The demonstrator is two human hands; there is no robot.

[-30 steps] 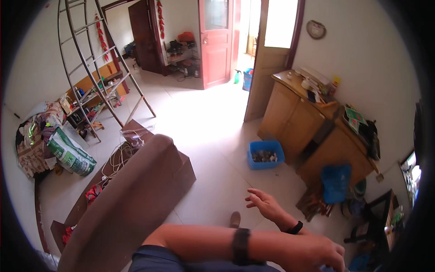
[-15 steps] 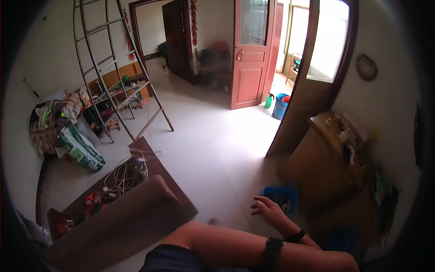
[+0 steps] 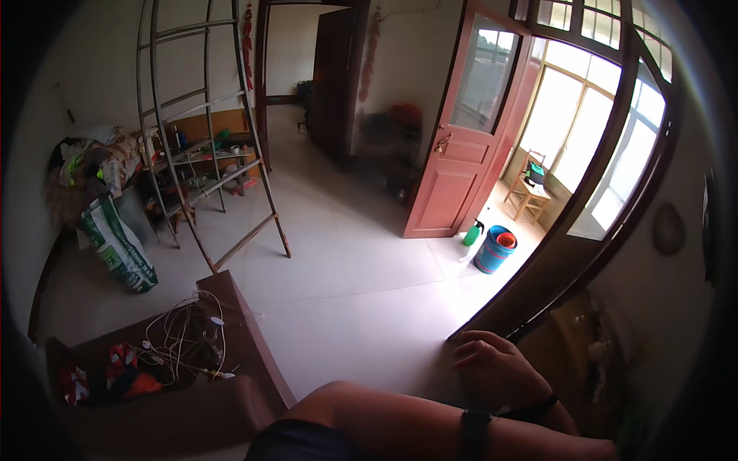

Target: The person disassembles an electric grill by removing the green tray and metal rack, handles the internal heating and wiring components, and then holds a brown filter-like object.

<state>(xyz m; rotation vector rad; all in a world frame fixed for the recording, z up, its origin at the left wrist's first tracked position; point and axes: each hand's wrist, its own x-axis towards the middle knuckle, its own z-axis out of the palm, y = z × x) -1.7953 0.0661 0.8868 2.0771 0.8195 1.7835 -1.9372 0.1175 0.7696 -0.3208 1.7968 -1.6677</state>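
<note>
A: Head view, wide fisheye. Which packages showed, and where?

B: A green-and-white printed sack [image 3: 117,244] leaned upright at the left wall, beside a heap of bags and cloth [image 3: 84,165]. A blue round bucket [image 3: 493,249] with an orange lid piece stood on the floor just past the red door [image 3: 469,146], with a green spray bottle [image 3: 471,232] just beside it. A round wall plaque [image 3: 668,228] hung at right; its face was too dim to tell.

A: And the hands?

B: One hand [image 3: 496,369], with a dark band at its wrist, lay low at right, fingers loosely curled and holding nothing; left or right could not be told. A forearm with a dark watch [image 3: 474,425] crossed the lower edge; its hand lay outside the picture. Nearest lay the brown sofa [image 3: 231,346], carrying tangled white cables [image 3: 184,338] and red-patterned cloth [image 3: 123,373].

A: What differed from half a second earlier?

B: The view had swung upward: the door and windows filled more of the frame, and the blue crate on the floor had left it.
</note>
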